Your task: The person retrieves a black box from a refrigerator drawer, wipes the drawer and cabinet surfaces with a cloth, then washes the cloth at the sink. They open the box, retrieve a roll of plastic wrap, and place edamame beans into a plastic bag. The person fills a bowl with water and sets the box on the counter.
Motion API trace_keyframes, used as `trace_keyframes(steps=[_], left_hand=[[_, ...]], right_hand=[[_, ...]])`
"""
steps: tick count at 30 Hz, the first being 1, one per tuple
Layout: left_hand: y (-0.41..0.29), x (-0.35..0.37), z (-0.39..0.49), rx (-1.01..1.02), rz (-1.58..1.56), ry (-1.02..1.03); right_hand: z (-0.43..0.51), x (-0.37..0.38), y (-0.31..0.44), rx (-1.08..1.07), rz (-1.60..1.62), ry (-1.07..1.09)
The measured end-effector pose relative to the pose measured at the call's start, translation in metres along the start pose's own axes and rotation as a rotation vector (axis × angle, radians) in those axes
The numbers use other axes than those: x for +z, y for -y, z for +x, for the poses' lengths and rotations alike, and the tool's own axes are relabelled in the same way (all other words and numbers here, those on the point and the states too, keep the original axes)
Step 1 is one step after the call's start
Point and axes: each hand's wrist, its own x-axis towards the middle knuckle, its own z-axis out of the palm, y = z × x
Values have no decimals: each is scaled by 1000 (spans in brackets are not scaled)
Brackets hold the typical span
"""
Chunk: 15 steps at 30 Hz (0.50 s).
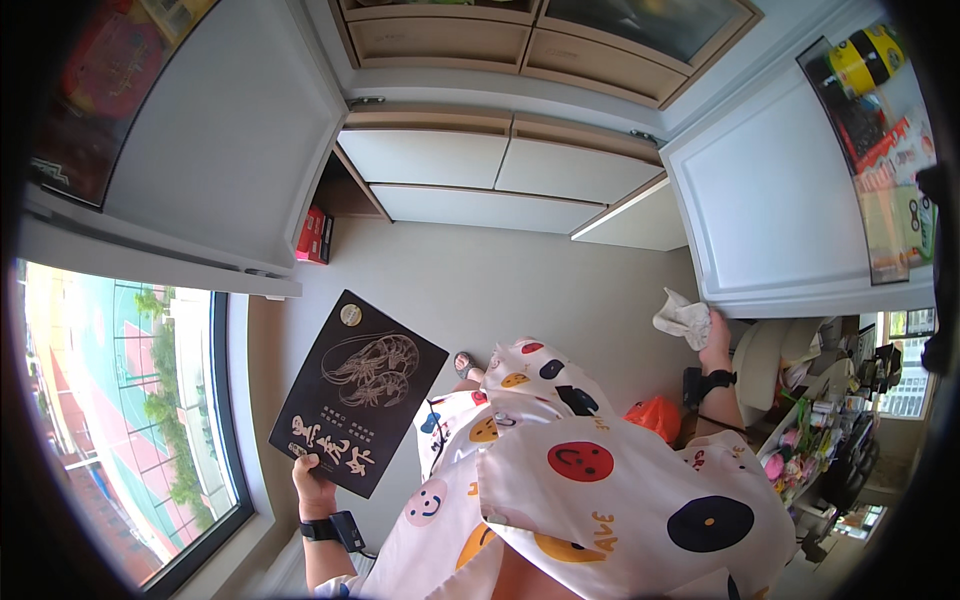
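Observation:
A flat black box (360, 390) with a line drawing of shrimps, a round gold sticker and white writing is tilted in front of me on the left. My left hand (315, 484) grips its lower corner, thumb on the printed face. Over on the right, my right hand (718, 341) holds a crumpled white cloth or tissue (684, 319). That hand is by the lower edge of the open right refrigerator door (772, 195); whether it also touches the door I cannot tell. The left refrigerator door (225, 135) stands open too.
Ahead are the refrigerator's drawers (435, 157), with framed compartments above. A red box (313, 236) stands on the floor (480, 277) by the left door. A window (127, 420) is at left. An orange plastic bag (654, 418) and a cluttered table (802, 442) lie to the right.

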Motion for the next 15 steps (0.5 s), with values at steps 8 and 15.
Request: trace_keyframes(steps=[8,15], left_hand=[[-6,-2,77,-6,-33,49],[-21,9,74,-24,-26,64]], right_hand=[[37,120,0,0,34,280],[-35,384,89,-240,2,679]])
